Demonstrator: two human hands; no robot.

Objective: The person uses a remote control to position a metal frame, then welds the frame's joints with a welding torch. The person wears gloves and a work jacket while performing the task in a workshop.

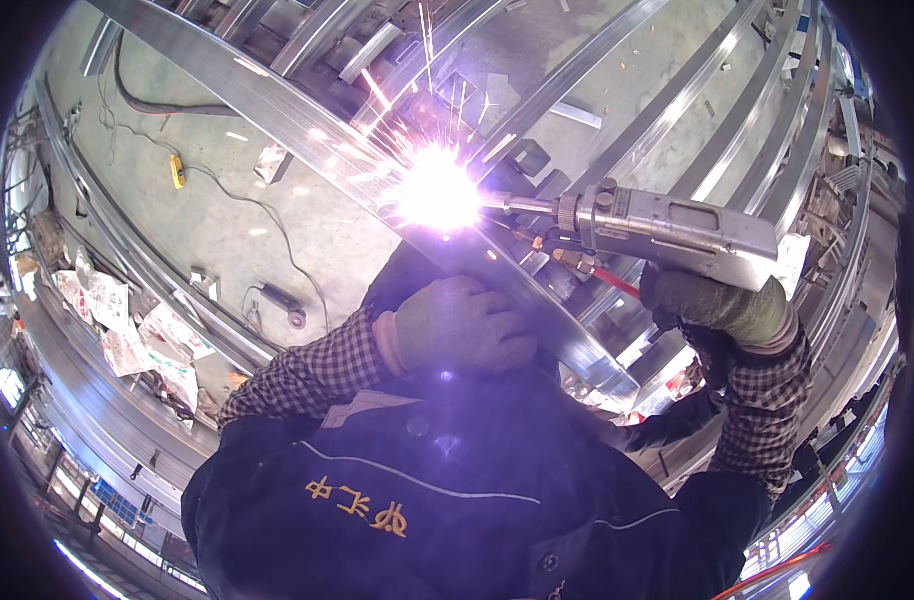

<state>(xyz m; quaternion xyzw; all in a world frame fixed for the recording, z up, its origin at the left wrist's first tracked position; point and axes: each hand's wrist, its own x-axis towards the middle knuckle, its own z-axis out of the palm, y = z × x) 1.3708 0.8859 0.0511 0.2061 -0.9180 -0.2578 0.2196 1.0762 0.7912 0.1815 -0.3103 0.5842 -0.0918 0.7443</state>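
Handheld torch (677, 230), grey and boxy-bodied, lies in the right hand (727, 305), whose gloved fingers are curled firmly round its underside. From that hand the narrow nozzle (525, 205) points leftward, toward a blazing white flare (437, 190) that throws sparks away from the person (the glare hides the exact spot where the nozzle ends). A red hose (617, 282) reaches the torch just left of the right hand's fingers.

Beneath the flare, a long metal bar (267, 110) slants between the two hands, its near end lying to the left of the right hand and below it. The left hand (462, 325), also gloved, is just beside the bar on the nearer side of the flare; its fingers are bent, but I cannot tell how far they close or whether they hold anything.

To the left of the left hand, a small dark tool (281, 302) lies on the floor (307, 235); farther out that way are a yellow object (177, 171) and crumpled sheets (157, 345). More metal bars (667, 95) stretch away beyond the right hand.
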